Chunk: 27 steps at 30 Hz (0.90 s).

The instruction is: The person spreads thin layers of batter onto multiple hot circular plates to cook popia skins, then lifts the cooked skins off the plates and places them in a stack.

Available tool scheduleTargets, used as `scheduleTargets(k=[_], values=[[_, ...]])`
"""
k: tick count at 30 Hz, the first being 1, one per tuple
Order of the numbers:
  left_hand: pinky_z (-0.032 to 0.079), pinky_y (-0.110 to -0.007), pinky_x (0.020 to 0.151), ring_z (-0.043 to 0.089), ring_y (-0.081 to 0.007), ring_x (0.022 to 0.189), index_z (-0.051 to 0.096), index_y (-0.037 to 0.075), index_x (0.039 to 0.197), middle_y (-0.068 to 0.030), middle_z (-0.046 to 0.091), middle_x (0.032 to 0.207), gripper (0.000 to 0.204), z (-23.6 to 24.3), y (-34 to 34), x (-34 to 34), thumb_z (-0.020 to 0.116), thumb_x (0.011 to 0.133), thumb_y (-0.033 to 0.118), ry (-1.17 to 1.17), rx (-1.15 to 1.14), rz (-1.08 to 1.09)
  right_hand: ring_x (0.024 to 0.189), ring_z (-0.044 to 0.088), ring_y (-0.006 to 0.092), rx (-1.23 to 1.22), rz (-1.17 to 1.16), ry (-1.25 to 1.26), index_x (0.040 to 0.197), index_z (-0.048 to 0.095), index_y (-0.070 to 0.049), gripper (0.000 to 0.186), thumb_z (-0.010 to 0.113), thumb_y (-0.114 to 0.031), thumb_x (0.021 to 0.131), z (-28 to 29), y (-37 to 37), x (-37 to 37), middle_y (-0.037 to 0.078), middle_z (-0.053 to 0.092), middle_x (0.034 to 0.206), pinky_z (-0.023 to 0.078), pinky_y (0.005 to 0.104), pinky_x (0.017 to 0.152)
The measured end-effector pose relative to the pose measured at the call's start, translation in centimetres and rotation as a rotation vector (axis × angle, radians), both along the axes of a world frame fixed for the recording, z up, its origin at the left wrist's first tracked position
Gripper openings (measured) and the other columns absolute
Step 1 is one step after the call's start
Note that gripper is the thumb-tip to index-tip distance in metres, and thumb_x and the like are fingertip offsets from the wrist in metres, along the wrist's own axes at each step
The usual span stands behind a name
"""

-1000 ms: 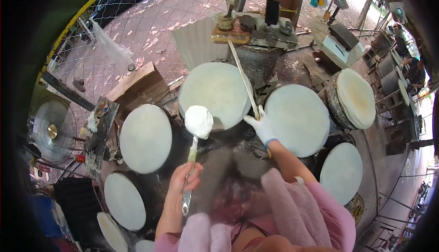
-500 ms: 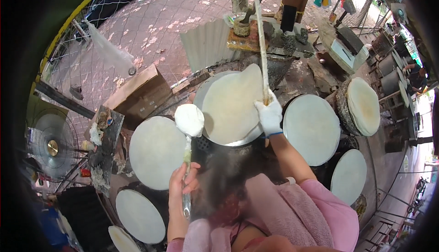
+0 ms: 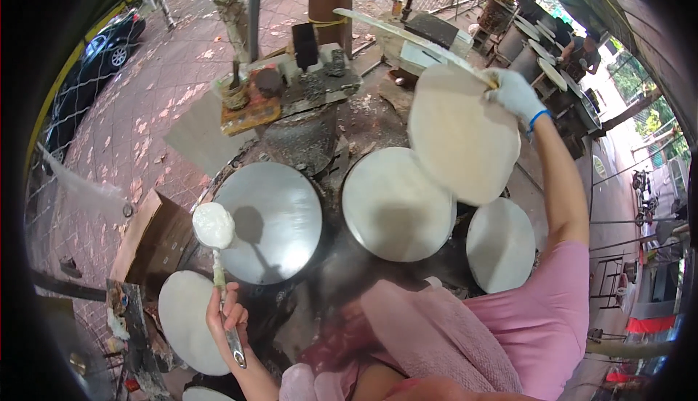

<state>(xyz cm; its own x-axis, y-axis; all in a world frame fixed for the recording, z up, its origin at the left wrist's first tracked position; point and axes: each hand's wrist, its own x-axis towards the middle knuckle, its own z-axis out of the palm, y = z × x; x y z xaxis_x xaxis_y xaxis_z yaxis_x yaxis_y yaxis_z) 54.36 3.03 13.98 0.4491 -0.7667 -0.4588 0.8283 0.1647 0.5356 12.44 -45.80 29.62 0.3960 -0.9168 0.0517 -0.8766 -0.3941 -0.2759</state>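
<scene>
left hand [image 3: 227,314] fingers grip ladle [image 3: 215,245] | right hand [image 3: 512,92] fingers grip stick [image 3: 407,37], sheet [image 3: 458,135] hanging

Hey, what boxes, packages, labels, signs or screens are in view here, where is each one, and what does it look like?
Cardboard box: left of the round steaming plates, beside the left hand and its ladle; brown, rectangular, flaps open.
Plastic bag: far left by the fence; clear, crumpled.
No readable labels, signs or screens show.
</scene>
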Motion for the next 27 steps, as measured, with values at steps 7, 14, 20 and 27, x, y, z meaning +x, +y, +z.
scheduleTargets(k=[7,14,20,27], values=[[0.023,-0.019,0.036,0.032,-0.0015,0.034,0.051,-0.009,0.105,0.0040,0.039,0.058,0.038,0.7,-5.4,-2.5,0.040,0.101,0.027,-0.015,-0.027,0.063,0.081,0.065,0.0334,-0.449,0.097,0.485,0.105,0.058,-0.015,0.019,0.048,-0.017,0.088,-2.8,-5.0,-4.0,0.015,0.066,0.086,0.051,0.0453,0.065],[0.023,-0.019,0.037,0.032,-0.0011,0.034,0.051,-0.008,0.105,0.0055,0.038,0.056,0.038,2.6,-10.1,-5.8,0.040,0.101,0.028,-0.070,0.072,0.083,0.076,0.064,0.0277,-0.523,0.049,0.333,0.116,0.056,-0.014,0.034,0.048,-0.011,0.083,-23.5,-8.5,-11.7,0.010,0.064,0.087,0.051,0.0421,0.064],[0.022,-0.018,0.036,0.032,-0.0013,0.033,0.053,-0.006,0.103,0.0041,0.042,0.057,0.034,2.6,-11.5,-5.8,0.045,0.099,0.026,-0.091,0.061,0.019,0.079,0.063,0.0273,-0.397,-0.044,0.242,0.114,0.060,-0.015,0.037,0.055,-0.011,0.077,-30.9,-7.9,-12.4,0.008,0.064,0.088,0.051,0.0408,0.066],[0.025,-0.020,0.038,0.033,-0.0047,0.038,0.054,-0.003,0.097,0.0019,0.045,0.060,0.030,-1.4,-13.5,-3.2,0.052,0.095,0.027,-0.351,0.235,-0.098,0.093,0.061,0.0315,-0.301,-0.217,0.064,0.126,0.055,-0.016,0.052,0.067,-0.020,0.076,-27.2,-1.4,-10.7,0.018,0.063,0.102,0.050,0.0420,0.077]])
